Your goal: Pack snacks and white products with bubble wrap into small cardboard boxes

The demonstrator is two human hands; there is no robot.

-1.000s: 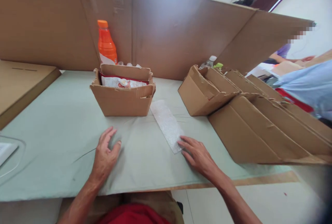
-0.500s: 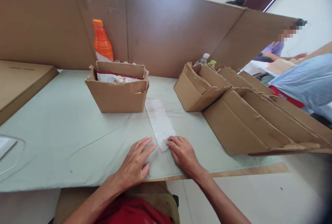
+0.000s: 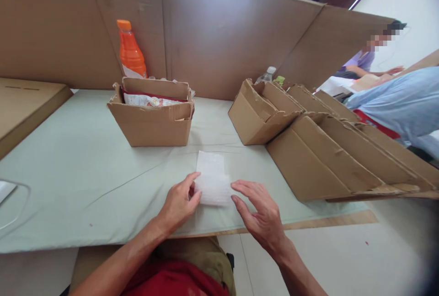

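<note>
A white bubble-wrap strip (image 3: 211,178) lies on the pale green table cover (image 3: 78,172), its near end lifted and folded over. My left hand (image 3: 180,202) pinches that near end at its left edge with thumb and fingers. My right hand (image 3: 261,216) hovers just right of the strip, fingers spread and holding nothing. Behind the strip stands an open cardboard box (image 3: 152,120) with red and white packets inside.
An orange bottle (image 3: 130,54) stands behind the box against a tall cardboard wall (image 3: 219,35). A row of nested cardboard boxes (image 3: 308,136) runs to the right. A flat carton (image 3: 24,104) lies at left. Another person in blue (image 3: 401,104) sits at right.
The strip lay flat and long on the table; now its near end is folded up and it looks shorter. My left hand took hold of it, and my right hand lifted off.
</note>
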